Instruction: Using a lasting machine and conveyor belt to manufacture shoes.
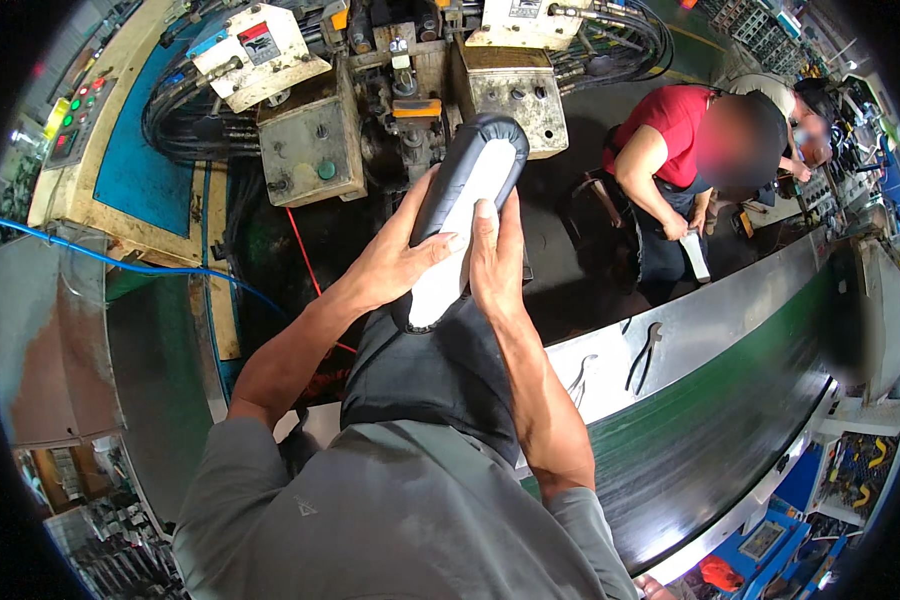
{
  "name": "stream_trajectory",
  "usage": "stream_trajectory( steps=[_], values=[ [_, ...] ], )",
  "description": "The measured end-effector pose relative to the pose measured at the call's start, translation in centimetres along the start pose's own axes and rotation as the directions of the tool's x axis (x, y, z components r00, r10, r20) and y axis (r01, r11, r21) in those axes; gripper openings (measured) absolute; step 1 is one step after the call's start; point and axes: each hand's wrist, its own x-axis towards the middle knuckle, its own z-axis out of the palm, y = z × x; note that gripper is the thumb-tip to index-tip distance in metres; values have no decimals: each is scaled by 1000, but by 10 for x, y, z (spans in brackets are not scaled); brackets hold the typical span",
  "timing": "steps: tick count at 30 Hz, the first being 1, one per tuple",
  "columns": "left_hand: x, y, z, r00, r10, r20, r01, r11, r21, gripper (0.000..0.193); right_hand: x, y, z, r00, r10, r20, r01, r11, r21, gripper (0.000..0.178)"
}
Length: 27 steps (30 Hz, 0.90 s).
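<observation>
Between my hands is a black shoe upper on a last [460, 225], its white flat underside turned up toward me. The black material folds over the rim in small pleats at the far rounded end. My left hand [402, 258] grips its left side, thumb lying across the white underside. On the right side my right hand [495, 250] is wrapped round it, with the thumb pressed on the white face. The near end rests close above my dark-covered lap [430, 375]. The fingers beneath the shoe are partly hidden.
Ahead stands a worn machine [315, 140] with hoses and boxes. Pliers [646, 355] lie on a metal ledge beside a green conveyor belt [710, 420] at right. A co-worker in red [660, 130] sits beyond, holding a white-bottomed piece. A blue hose [140, 267] crosses at left.
</observation>
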Motion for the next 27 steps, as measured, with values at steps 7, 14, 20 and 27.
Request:
stream_trajectory(
  steps=[7,14,20,27],
  values=[
    [-52,-18,-2,998,-39,45,56,864,-500,113,-16,18,14,986,168,-13,-163,970,180,69],
    [-150,-77,-33,947,-290,-135,60,575,-816,86,-51,52,-6,864,456,214,-492,856,162,66],
    [-283,-137,-110,582,-670,-462,11,574,-819,62,-117,119,-69,748,663,25,-662,749,-29,50],
    [-403,-200,-334,43,-32,-999,651,759,3,81,-145,147,-88,798,603,18,-601,792,107,31]
  ],
)
